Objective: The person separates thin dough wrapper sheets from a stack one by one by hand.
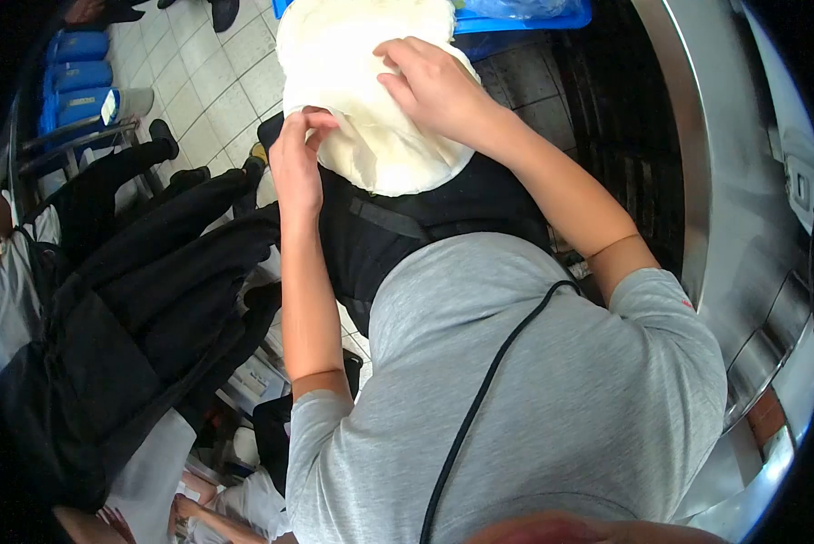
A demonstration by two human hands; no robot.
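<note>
A large, soft, cream-white sheet (pixel 361 63) with wavy edges lies in front of my body; I cannot tell if it is dough or cloth. Its near part is creased and hangs toward my dark apron. My left hand (pixel 298 163) is at the left edge, its thumb and fingers closed on the sheet's border. On the upper right of the sheet rests my right hand (pixel 438 95), fingers bent and thumb apart from them, apparently touching the surface without gripping it. What lies beneath the sheet is mostly hidden.
Behind the sheet is a blue tray (pixel 525 23) with clear plastic in it. A steel counter (pixel 742 181) runs along my right. People in dark clothes (pixel 153 281) stand close on my left, over a tiled floor (pixel 207 77). Blue bins (pixel 80 77) stand at the far left.
</note>
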